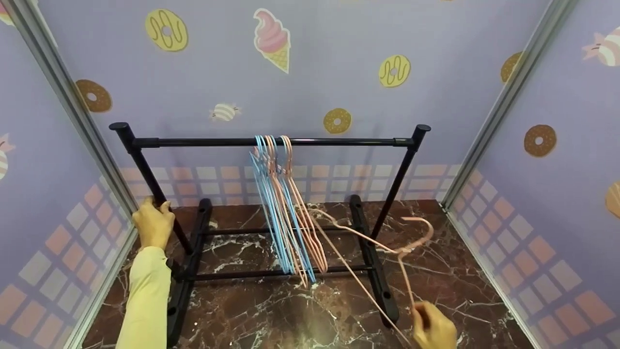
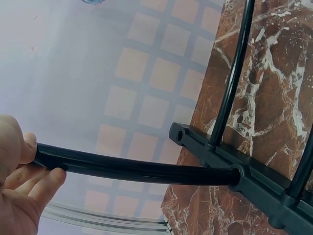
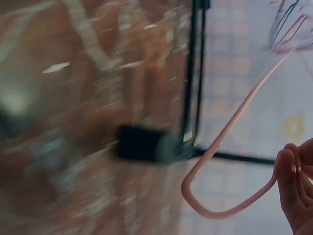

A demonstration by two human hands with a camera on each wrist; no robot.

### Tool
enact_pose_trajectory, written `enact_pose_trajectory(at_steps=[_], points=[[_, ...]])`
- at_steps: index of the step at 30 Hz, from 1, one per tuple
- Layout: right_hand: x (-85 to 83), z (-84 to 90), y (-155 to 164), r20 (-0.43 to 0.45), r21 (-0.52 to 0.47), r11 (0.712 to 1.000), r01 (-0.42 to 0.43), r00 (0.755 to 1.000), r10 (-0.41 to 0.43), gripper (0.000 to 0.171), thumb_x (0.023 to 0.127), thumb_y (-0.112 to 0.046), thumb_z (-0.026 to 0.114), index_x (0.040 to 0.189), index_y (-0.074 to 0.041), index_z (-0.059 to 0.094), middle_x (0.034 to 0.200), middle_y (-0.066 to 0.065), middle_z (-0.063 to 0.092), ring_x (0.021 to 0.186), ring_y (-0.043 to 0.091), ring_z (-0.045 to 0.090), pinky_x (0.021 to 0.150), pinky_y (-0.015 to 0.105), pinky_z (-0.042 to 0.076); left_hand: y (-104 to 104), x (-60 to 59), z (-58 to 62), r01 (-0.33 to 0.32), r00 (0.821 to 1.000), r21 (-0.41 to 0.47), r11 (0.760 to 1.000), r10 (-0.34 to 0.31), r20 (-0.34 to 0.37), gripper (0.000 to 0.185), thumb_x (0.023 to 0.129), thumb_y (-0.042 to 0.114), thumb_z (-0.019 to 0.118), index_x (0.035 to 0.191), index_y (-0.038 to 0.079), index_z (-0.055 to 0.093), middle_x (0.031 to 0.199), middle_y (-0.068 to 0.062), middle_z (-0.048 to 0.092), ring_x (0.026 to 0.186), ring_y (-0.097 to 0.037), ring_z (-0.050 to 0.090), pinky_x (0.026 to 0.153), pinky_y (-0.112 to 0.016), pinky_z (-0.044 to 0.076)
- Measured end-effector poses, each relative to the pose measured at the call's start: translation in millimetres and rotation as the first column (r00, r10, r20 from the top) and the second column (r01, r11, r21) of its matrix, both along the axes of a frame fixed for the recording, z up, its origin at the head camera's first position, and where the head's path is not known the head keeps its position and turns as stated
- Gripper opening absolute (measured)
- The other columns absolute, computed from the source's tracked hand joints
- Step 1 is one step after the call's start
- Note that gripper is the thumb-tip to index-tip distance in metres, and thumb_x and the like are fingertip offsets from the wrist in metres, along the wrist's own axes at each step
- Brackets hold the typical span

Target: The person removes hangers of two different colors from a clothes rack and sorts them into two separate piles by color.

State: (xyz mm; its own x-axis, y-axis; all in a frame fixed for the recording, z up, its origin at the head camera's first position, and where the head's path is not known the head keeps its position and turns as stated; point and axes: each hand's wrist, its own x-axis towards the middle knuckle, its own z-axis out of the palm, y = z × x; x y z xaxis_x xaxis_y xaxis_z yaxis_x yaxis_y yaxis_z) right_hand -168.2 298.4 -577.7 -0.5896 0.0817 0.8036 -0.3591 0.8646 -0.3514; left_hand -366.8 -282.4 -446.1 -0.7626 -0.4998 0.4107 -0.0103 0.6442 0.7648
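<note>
My left hand [image 1: 154, 224] grips the left post of a black garment rack [image 1: 203, 142], partway up; the left wrist view shows fingers and thumb [image 2: 29, 147] curled round the tube. In my right hand [image 1: 433, 325], at the lower right, a pink clothes hanger [image 1: 404, 252] is pinched by its near end between thumb and fingers. Its hook points up and its far end reaches toward the hanging bunch. Several blue hangers [image 1: 271, 213] and pink hangers [image 1: 315, 242] hang close together at the middle of the rack's top bar.
The rack's right foot [image 1: 378, 281] and lower bars [image 1: 232, 275] stand on a brown marbled surface [image 1: 271, 320]. Lilac walls [image 1: 310, 97] with sweets printed on them enclose the back and both sides. Grey metal strips [image 1: 472, 131] run along the corners.
</note>
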Motion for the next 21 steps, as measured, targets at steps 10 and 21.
enact_pose_trajectory(at_steps=[10,21], points=[[19.1,-24.1,23.6,0.346,-0.175,0.961,0.213,0.927,-0.143,0.011,0.082,0.001,0.072,0.081,-0.010,0.071,0.059,-0.008,0.063,0.052,-0.011,0.048,0.050,0.011,0.042,-0.6,-1.0,-2.6,0.010,1.000,0.006,1.000,-0.010,0.012,0.026,0.097,0.008,0.059,0.113,-0.013,0.062,0.110,-0.040,0.066,0.111,-0.063,0.054,0.101,-0.064,0.041],[8.0,-26.9,21.3,0.464,-0.472,0.839,0.270,0.885,-0.024,0.005,0.093,0.000,0.067,0.089,0.003,0.068,0.065,-0.002,0.066,0.053,0.004,0.060,0.048,0.014,0.046,1.5,-2.9,-0.8,-0.001,1.000,0.000,1.000,0.001,0.018,0.026,0.096,0.009,0.061,0.113,-0.011,0.061,0.111,-0.040,0.065,0.114,-0.063,0.053,0.102,-0.064,0.039]])
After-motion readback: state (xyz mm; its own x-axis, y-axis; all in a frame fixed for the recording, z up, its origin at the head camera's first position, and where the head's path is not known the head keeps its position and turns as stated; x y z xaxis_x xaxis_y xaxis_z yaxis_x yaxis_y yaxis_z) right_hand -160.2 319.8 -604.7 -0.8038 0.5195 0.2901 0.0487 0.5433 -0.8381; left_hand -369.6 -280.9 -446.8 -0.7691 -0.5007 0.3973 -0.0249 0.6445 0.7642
